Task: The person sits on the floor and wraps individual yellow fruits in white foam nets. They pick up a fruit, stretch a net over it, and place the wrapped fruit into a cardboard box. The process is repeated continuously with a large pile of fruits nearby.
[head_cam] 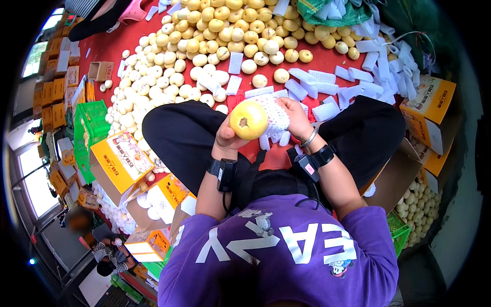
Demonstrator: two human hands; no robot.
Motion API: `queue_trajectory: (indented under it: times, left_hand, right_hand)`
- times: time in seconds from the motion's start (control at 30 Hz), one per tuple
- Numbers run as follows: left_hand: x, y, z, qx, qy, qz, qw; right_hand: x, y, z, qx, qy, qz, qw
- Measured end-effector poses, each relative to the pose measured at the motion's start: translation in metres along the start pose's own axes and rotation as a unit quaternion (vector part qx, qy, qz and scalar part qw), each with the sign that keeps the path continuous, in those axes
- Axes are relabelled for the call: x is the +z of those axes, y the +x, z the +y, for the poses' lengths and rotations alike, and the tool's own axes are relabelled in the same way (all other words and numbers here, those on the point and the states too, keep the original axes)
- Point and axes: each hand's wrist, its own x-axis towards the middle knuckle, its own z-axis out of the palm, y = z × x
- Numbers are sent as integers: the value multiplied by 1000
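My left hand (229, 135) holds a round yellow melon (249, 119), its brown blossom or stem scar facing up. Close against the melon's right side is a white foam net sleeve (274, 115), gripped at its far edge by my right hand (296, 118). Whether the sleeve covers any of the melon is hard to tell. Beyond my hands lie loose white foam net sleeves (316, 82) on the red floor covering (268, 73). A large heap of yellow and cream melons (215, 28) spreads past my crossed legs.
Printed orange cartons stand at my left (122, 161) and right (429, 111). A green plastic crate (90, 130) is at the far left. Foam sleeves fill a green sack (337, 15) at the top. Another person (111, 255) sits at the lower left; a person's leg (99, 19) shows at the upper left.
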Motion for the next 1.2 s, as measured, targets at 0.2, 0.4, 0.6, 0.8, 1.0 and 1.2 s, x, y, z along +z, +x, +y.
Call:
queue_trajectory:
  times: [0.2,0.4,0.6,0.8,1.0,1.2]
  left_hand:
    - [10,4,-4,-8,17,14,1000]
    - [38,20,-14,26,-86,99,991]
    - [39,17,-20,6,-11,173,985]
    - [28,18,-28,-53,192,142,970]
    - [27,23,-19,3,301,195,933]
    - [21,25,-11,65,202,222,952]
  right_hand:
    - [-7,-11,-10,-24,30,18,999]
    - [-17,-18,-7,-75,-21,98,992]
    - [-6,-54,-52,-331,-261,148,894]
    - [5,-60,-55,-314,-437,56,841]
    - [-34,-55,-50,-73,332,-121,933]
    - [-42,-55,-50,-24,359,-135,923]
